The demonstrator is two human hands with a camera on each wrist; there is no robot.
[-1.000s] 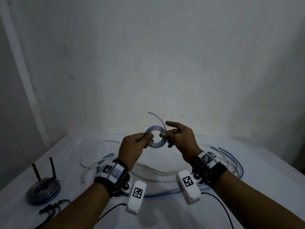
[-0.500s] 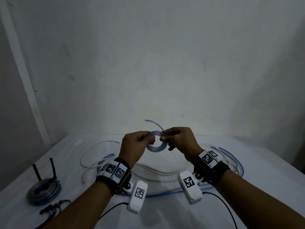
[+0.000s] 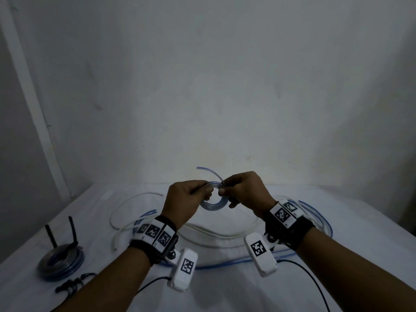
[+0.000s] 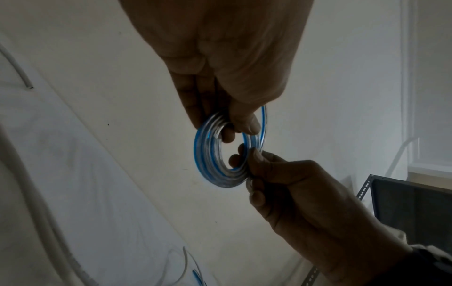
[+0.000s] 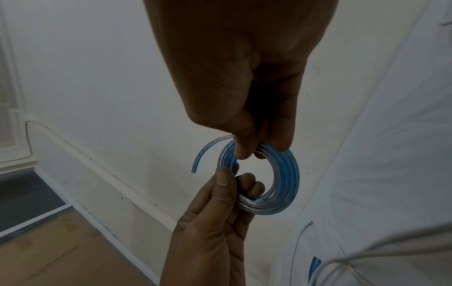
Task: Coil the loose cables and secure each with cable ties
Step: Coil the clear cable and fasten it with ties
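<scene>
You pinch the small clear blue-striped cable coil (image 3: pixel 212 202) with both hands (tail end loose); next, tie it.

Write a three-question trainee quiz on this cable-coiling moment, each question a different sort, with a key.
1. True or false: the small coil rests on the table.
2. Which holds the small coil? A) left hand only B) right hand only C) both
3. Fill in: the finished coil at the far left carries two upright black ties; the small coil shows ____.

Key: 1 false, it is held up above the table; 2 C, each hand pinches one side; 3 none.
</scene>
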